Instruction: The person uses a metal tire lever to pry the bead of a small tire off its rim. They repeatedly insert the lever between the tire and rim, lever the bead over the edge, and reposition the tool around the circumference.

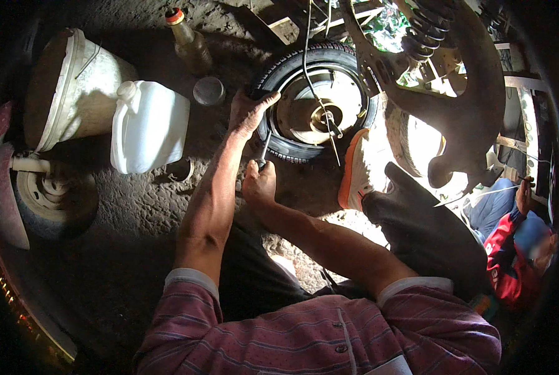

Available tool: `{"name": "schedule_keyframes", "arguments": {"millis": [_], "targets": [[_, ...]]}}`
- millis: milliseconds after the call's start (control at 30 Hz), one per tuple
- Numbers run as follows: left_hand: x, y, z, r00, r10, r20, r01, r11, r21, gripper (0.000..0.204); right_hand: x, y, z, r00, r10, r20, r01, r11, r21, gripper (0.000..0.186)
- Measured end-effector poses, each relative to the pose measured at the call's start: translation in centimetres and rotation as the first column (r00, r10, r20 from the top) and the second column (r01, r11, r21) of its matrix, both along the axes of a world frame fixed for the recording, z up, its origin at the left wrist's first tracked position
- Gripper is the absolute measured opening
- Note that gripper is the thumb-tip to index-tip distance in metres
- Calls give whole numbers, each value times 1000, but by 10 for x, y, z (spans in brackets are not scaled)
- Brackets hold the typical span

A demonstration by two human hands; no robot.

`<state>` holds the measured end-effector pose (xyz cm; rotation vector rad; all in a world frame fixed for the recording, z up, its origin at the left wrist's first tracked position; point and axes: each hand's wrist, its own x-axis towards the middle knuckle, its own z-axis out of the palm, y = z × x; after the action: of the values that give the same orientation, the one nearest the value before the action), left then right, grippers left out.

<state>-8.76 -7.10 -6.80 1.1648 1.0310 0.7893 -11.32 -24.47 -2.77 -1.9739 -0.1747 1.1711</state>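
At upper centre of the frame, on dark earthen ground: round black-tyred wheel with a metal rim and hub (295, 112), a thin dark cable (306, 62) strung across its face. At its left edge, left hand (248, 112), thumb stretched out over the sidewall; other fingers in shadow, cannot tell how far curled or how firm on the tyre. Just below, near centre, right hand (259, 182) closed in a fist around the handle of a slim metal hand tool (266, 145), shaft pointing up to the wheel's lower left.

Upper left: large off-white plastic bucket (95, 87) lying tipped over; beside it, white plastic jug (158, 128). Above these, towards top centre, clear glass bottle with a red-and-yellow top (192, 47). Right of the wheel, white shoe with an orange sole (353, 172). Upper right, dark coil spring (426, 37). Lower right edge, another person in a red sleeve (504, 250).
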Motion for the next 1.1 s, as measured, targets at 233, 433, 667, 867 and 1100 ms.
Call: {"name": "schedule_keyframes", "arguments": {"millis": [233, 433, 667, 867, 1100], "targets": [[-1, -1, -9, 998, -43, -37, 46, 994, 100, 36, -14, 2, -8, 979, -11, 205, 14, 1000, -14, 27], [-11, 16, 6, 965, -237, -113, 231, 971, -66, 66, -4, -6, -7, 993, 1, 122, -12, 996, 87, 25], [2, 33, 17, 974, -215, -68, 211, 975, -67, 60, -5, -3, -9, 996, 23, 87, -26, 999, 34, 22], [5, 29, 17, 992, -120, -34, 119, 992, -43, 56, -15, -1, -18, 985, -15, 173, 2, 997, 76, 22], [4, 16, 14, 995, -93, -22, 94, 991, 96, 62, -5, -5, -10, 993, 49, 105, -55, 997, 58, 26]]}}
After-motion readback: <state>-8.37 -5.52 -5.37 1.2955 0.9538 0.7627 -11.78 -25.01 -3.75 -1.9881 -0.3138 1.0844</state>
